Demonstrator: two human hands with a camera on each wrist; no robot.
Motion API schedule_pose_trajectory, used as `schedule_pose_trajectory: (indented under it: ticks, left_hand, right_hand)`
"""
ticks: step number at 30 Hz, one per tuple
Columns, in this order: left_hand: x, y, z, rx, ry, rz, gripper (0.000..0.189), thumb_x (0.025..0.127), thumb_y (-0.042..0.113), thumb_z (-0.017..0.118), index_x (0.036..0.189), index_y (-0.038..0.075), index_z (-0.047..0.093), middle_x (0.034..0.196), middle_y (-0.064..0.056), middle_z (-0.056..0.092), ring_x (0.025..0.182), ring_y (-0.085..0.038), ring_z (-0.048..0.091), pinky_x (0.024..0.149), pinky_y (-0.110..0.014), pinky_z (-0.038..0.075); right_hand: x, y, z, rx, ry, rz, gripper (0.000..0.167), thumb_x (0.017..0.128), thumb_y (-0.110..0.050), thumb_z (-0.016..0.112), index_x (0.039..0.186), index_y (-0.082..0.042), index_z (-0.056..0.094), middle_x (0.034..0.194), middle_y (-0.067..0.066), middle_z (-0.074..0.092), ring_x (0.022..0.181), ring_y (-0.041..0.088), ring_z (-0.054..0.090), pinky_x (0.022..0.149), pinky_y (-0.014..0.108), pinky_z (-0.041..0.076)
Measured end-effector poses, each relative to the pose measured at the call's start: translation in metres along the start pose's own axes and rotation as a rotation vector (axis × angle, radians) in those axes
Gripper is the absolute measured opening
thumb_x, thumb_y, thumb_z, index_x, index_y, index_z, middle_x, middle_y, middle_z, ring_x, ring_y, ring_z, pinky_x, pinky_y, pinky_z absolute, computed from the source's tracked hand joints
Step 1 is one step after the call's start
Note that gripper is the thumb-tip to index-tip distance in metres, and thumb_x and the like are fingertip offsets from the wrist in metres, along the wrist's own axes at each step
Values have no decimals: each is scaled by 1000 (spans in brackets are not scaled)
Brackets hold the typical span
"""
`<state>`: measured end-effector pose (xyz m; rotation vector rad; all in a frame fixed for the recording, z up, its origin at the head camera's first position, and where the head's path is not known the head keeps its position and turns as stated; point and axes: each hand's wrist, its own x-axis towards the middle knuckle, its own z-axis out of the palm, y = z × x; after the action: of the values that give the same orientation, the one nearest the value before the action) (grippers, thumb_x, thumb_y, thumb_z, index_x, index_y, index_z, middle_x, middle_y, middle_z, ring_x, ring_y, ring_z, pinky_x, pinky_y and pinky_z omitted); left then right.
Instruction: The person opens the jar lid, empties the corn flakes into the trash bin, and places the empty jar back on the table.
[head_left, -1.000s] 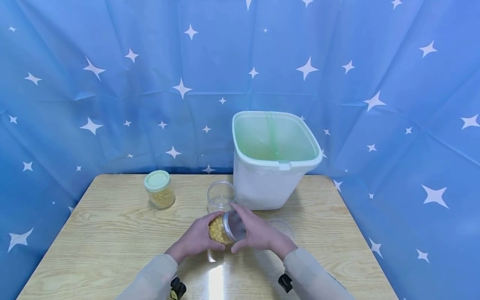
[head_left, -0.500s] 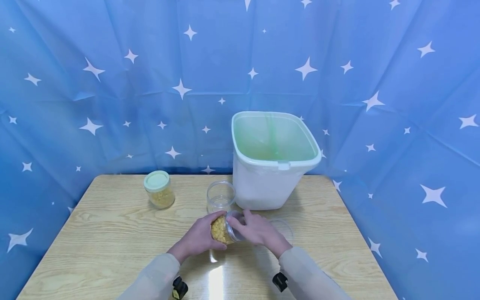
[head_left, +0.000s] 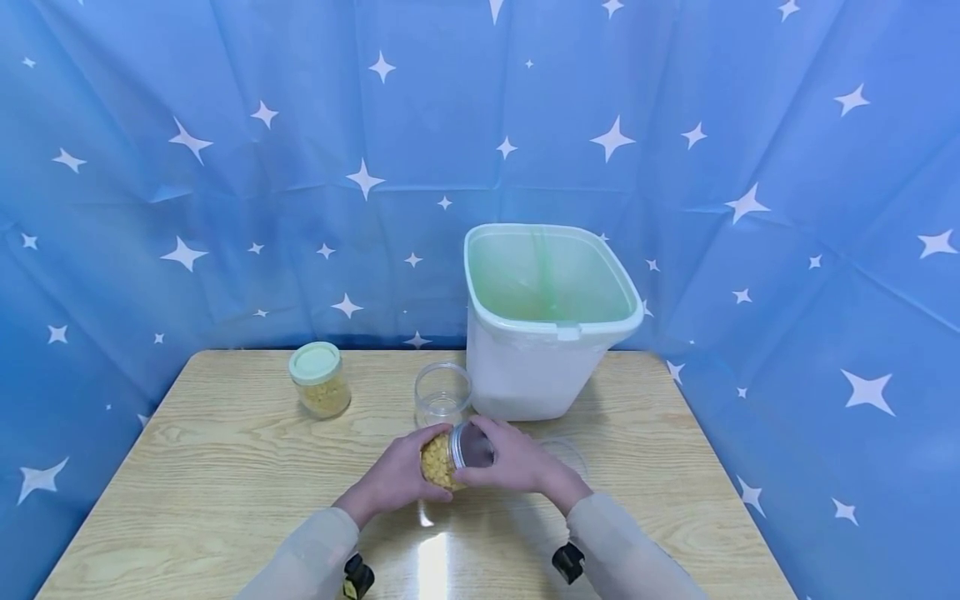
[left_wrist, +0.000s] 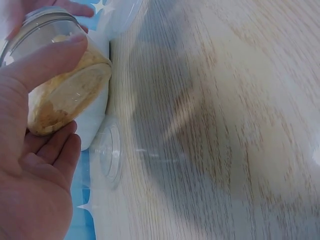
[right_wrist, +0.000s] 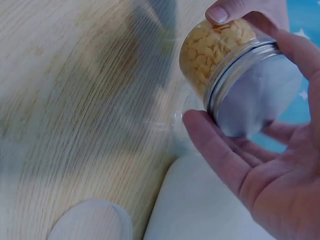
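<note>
A clear jar (head_left: 437,461) of yellow flakes is held tilted above the table, its silver lid (head_left: 476,446) facing right. My left hand (head_left: 393,475) grips the jar body, thumb on one side and fingers on the other, as the left wrist view shows. Around the lid's rim curl the thumb and fingers of my right hand (head_left: 517,458). The right wrist view shows the lid (right_wrist: 255,95) seated on the jar's mouth, its flat top toward my palm.
Behind the hands stands an open clear jar (head_left: 442,392), beside a white bin (head_left: 525,375) with a pale green inside. A clear round disc (head_left: 566,454) lies on the table at right. Back left is a jar with a green lid (head_left: 315,362).
My right hand has shifted on the lid: its fingers closed in over the top half a second ago, and now they spread around the rim again. My left hand stays nearly still.
</note>
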<state>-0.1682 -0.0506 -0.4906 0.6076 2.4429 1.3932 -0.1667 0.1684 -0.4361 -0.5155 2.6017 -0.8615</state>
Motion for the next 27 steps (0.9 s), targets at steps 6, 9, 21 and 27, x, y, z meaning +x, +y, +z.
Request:
schedule_pose_trajectory:
  ticks: [6, 9, 21, 27]
  left_hand:
    - [-1, -1, 0, 9, 5, 11, 94, 63, 22, 91, 144, 13, 45, 133, -6, 58, 113, -20, 56, 95, -40, 48]
    - [0, -1, -1, 0, 2, 9, 94, 63, 23, 91, 145, 13, 44, 133, -7, 58, 112, -21, 56, 94, -40, 49]
    - [1, -1, 0, -53, -3, 3, 94, 65, 25, 90, 145, 16, 43, 134, -5, 58, 112, -20, 57, 94, -37, 50]
    - [2, 1, 0, -40, -5, -5, 94, 65, 22, 90, 146, 16, 43, 133, -5, 58, 110, -19, 58, 92, -36, 50]
  right_hand:
    - [-3, 3, -3, 8, -24, -106, 88, 76, -43, 81, 150, -28, 36, 143, 17, 43, 121, 31, 52, 91, 49, 52]
    - [-3, 4, -3, 22, -20, -127, 93, 75, -36, 82, 152, -24, 32, 146, 17, 40, 124, 32, 50, 94, 48, 52]
    - [-2, -3, 4, 62, -16, 70, 101, 88, -68, 51, 157, -10, 7, 159, 20, 22, 140, 38, 36, 107, 56, 41]
    - [-2, -12, 6, 4, 22, 188, 100, 88, -76, 39, 156, -8, 16, 154, 22, 35, 136, 39, 43, 107, 56, 42]
